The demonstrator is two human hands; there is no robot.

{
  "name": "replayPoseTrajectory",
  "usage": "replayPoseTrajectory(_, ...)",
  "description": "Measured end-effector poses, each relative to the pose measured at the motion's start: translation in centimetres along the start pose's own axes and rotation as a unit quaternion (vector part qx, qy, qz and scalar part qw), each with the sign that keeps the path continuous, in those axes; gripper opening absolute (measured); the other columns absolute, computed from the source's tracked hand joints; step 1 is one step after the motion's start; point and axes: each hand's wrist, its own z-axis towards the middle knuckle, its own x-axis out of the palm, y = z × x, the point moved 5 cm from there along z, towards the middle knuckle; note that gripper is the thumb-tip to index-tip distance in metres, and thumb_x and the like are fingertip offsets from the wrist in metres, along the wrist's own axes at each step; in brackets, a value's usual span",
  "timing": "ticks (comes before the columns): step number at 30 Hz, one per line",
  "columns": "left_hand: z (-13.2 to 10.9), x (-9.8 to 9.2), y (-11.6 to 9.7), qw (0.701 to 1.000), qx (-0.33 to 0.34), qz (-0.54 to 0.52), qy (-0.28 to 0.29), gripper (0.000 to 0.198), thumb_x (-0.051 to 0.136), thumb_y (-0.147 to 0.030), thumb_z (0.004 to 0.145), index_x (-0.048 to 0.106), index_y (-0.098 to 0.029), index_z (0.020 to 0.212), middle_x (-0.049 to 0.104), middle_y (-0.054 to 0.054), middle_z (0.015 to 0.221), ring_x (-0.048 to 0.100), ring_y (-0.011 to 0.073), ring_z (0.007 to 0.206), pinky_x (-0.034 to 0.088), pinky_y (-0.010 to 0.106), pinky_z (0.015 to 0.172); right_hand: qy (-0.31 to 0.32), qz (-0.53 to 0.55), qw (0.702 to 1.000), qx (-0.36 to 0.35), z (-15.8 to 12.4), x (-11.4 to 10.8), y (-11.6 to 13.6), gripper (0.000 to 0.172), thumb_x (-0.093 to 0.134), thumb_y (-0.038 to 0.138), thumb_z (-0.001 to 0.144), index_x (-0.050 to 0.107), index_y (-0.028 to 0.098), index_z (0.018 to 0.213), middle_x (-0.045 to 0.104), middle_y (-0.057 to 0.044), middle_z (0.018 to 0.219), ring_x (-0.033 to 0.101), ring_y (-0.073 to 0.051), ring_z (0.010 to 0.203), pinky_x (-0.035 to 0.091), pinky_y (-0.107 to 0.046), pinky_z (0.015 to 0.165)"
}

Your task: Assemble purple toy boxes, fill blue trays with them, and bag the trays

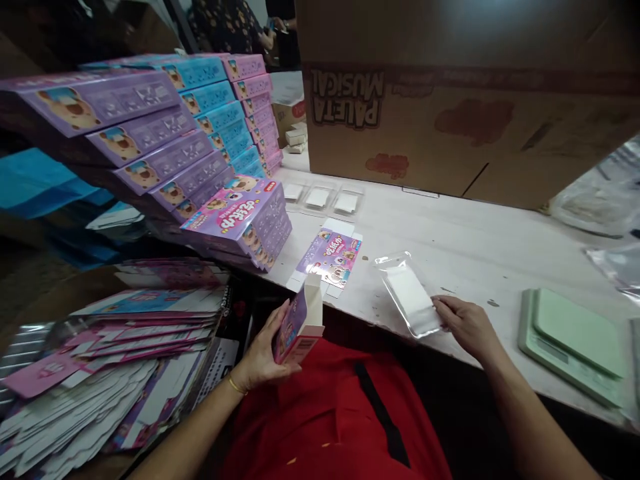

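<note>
The left hand (pixel 265 353) is gripping an open purple carton (pixel 294 321); the right hand (pixel 466 325) is pinching a clear plastic tray (pixel 407 293).

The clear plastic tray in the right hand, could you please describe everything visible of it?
The shallow, glossy, clear plastic tray has rounded corners, a thin rim and a white rectangular piece inside. It slants from upper left to lower right over the white table; whether they touch is unclear. The bare right hand pinches its lower right end.
</note>
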Motion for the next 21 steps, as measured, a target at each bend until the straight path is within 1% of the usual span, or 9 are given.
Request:
replayPoseTrajectory(2,0.1,0.1,-0.2,1.0,0.003,-0.013,0.012,0.109,0.074,-0.047,0.058,0.01,-0.023,0.142,0.019,0.015,0.146,0.019,0.0366,0.133,0.016,0.057,0.107,0.07,-0.013,0.994,-0.085,-0.9,-0.1,2.6,0.032,0.042,0.043,0.084,0.067,0.024,0.088,0.066,-0.002,0.07,0.057,-0.017,0.062,0.041,-0.026,0.059)
replayPoseTrajectory(4,0.2,0.1,-0.4,1.0,0.007,-0.011,0.026,0.111,0.075,-0.048,0.056,0.009,-0.024,0.142,0.019,0.015,0.146,0.018,0.0356,0.134,0.017,0.056,0.107,0.117,-0.038,0.978,-0.166,-1.8,-0.3,5.6,0.032,0.04,0.041,0.086,0.067,0.025,0.092,0.067,-0.002,0.077,0.059,-0.017,0.067,0.042,-0.026,0.06)
replayPoseTrajectory(7,0.4,0.0,-0.8,0.998,0.025,0.013,0.054,0.114,0.077,-0.047,0.054,0.01,-0.025,0.142,0.019,0.015,0.146,0.019,0.0352,0.133,0.02,0.054,0.107,0.17,-0.088,0.945,-0.266,-2.5,-0.6,9.6,0.031,0.037,0.036,0.09,0.065,0.027,0.096,0.068,-0.002,0.088,0.061,-0.017,0.075,0.042,-0.026,0.063)
replayPoseTrajectory(10,0.2,-0.3,-1.2,0.993,0.054,0.047,0.09,0.12,0.079,-0.047,0.048,0.009,-0.026,0.142,0.02,0.014,0.145,0.02,0.0361,0.132,0.022,0.055,0.106,0.226,-0.124,0.907,-0.334,-2.8,-0.4,12.4,0.029,0.037,0.029,0.091,0.064,0.027,0.099,0.068,-0.002,0.09,0.061,-0.015,0.078,0.042,-0.026,0.066)
replayPoseTrajectory(12,0.0,-0.5,-1.5,0.99,0.07,0.061,0.108,0.121,0.079,-0.048,0.047,0.008,-0.026,0.142,0.02,0.014,0.145,0.02,0.0359,0.132,0.022,0.054,0.106,0.255,-0.152,0.887,-0.353,-2.8,-0.2,13.8,0.027,0.038,0.023,0.089,0.065,0.025,0.093,0.068,-0.003,0.083,0.06,-0.015,0.073,0.041,-0.026,0.063)
replayPoseTrajectory(14,-0.1,-0.8,-2.0,0.988,0.083,0.064,0.116,0.118,0.078,-0.047,0.051,0.006,-0.027,0.142,0.02,0.013,0.144,0.021,0.0348,0.132,0.023,0.053,0.107,0.258,-0.174,0.881,-0.356,-2.7,-0.1,15.0,0.026,0.04,0.018,0.087,0.066,0.022,0.083,0.067,-0.003,0.076,0.059,-0.015,0.068,0.039,-0.026,0.06)
replayPoseTrajectory(16,-0.1,-0.9,-2.4,0.987,0.087,0.065,0.121,0.115,0.076,-0.045,0.054,0.004,-0.027,0.142,0.019,0.013,0.144,0.021,0.0342,0.132,0.024,0.052,0.107,0.244,-0.164,0.888,-0.354,-2.4,-0.1,16.1,0.025,0.043,0.015,0.085,0.065,0.02,0.075,0.066,-0.003,0.07,0.058,-0.014,0.064,0.038,-0.025,0.058)
replayPoseTrajectory(18,-0.1,-0.8,-2.6,0.986,0.084,0.073,0.126,0.115,0.076,-0.044,0.055,0.003,-0.027,0.142,0.019,0.013,0.144,0.021,0.0348,0.132,0.024,0.052,0.106,0.23,-0.126,0.899,-0.35,-2.2,-0.1,17.0,0.023,0.046,0.015,0.083,0.066,0.02,0.071,0.065,-0.003,0.066,0.056,-0.012,0.061,0.037,-0.024,0.057)
replayPoseTrajectory(21,0.0,0.0,-2.9,0.982,0.087,0.08,0.148,0.116,0.076,-0.045,0.054,0.003,-0.028,0.142,0.02,0.012,0.144,0.02,0.0356,0.132,0.022,0.054,0.107,0.227,-0.06,0.911,-0.338,-2.4,0.8,17.7,0.02,0.049,0.017,0.081,0.068,0.02,0.074,0.065,-0.001,0.064,0.055,-0.011,0.057,0.039,-0.023,0.056)
